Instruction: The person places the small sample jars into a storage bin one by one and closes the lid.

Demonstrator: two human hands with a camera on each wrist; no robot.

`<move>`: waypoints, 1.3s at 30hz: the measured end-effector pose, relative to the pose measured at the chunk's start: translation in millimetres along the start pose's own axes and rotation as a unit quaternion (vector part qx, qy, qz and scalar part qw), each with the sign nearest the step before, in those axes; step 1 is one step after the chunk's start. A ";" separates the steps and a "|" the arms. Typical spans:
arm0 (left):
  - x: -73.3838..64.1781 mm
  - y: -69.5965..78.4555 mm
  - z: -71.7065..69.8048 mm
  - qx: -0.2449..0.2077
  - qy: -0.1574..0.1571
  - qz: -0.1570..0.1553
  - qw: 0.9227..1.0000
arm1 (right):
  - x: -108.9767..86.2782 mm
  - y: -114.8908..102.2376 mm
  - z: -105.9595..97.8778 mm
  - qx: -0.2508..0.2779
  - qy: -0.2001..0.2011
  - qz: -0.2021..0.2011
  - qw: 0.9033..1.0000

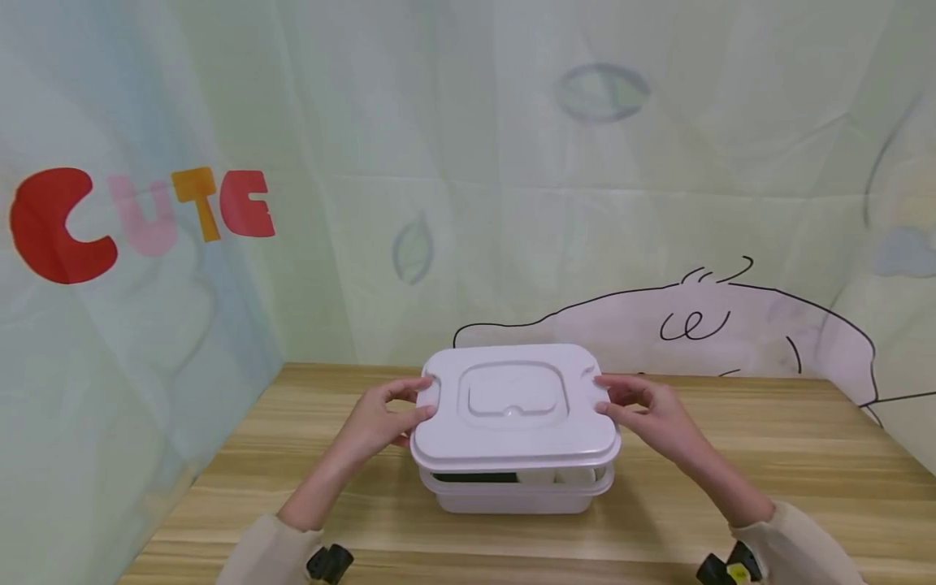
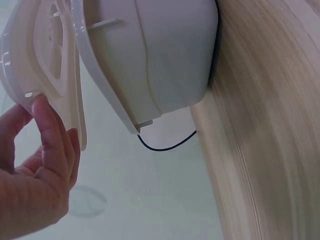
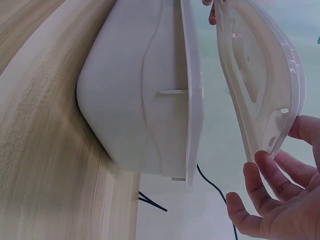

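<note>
A white plastic lid [image 1: 512, 406] is held level just above a white storage box [image 1: 515, 502], with a gap between them. My left hand [image 1: 383, 418] pinches the lid's left edge, thumb on top and fingers below. On the opposite edge my right hand [image 1: 651, 410] grips the lid in the same way. Both wrist views show the lid [image 2: 50, 65] apart from the box's rim [image 3: 195, 100]. Through the gap a dark item [image 1: 475, 478] and pale items [image 1: 559, 476] show inside the box; their kinds are hidden.
The box stands on a wood-grain table [image 1: 307, 479]. Behind the table hangs a pale printed curtain [image 1: 380, 162] with coloured letters and a line drawing. Dark wrist-worn devices [image 1: 329, 562] sit at the sleeves.
</note>
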State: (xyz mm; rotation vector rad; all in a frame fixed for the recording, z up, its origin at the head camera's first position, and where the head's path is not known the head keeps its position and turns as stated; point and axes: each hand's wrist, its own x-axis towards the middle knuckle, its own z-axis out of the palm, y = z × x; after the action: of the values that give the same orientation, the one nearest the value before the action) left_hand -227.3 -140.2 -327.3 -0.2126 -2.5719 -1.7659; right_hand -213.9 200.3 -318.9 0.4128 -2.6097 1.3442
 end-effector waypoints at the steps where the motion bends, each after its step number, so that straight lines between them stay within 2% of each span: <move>1: 0.1 -0.2 0.3 0.002 0.001 0.000 1.000 | 0.1 0.3 0.1 0.000 -0.002 0.001 1.000; 11: 0.4 -4.5 3.7 0.066 0.015 0.005 0.998 | 4.6 4.2 3.6 -0.017 -0.012 0.000 1.000; 19: 0.7 -11.4 4.8 0.123 0.004 0.011 0.992 | 10.7 0.5 5.2 -0.035 -0.018 -0.009 0.999; 23: 0.6 -13.8 6.3 0.131 -0.001 0.019 0.991 | 10.7 1.1 6.0 -0.038 -0.026 -0.013 0.999; 30: -0.3 -18.4 9.4 0.127 -0.010 0.031 0.991 | 10.6 8.5 9.7 -0.049 -0.050 -0.044 0.997; 35: -0.4 -18.1 11.8 0.153 -0.009 0.032 0.988 | 9.1 12.9 12.2 -0.068 -0.062 -0.023 0.995; 39: -0.7 -15.2 13.2 0.180 -0.012 0.036 0.983 | 7.1 16.7 13.3 -0.071 -0.072 -0.023 0.995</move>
State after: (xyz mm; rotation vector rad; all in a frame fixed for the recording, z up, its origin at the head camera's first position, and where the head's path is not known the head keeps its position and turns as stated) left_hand -227.6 -133.4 -346.2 -0.3140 -2.7981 -1.2517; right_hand -226.4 197.5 -337.4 0.5644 -2.7717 1.1441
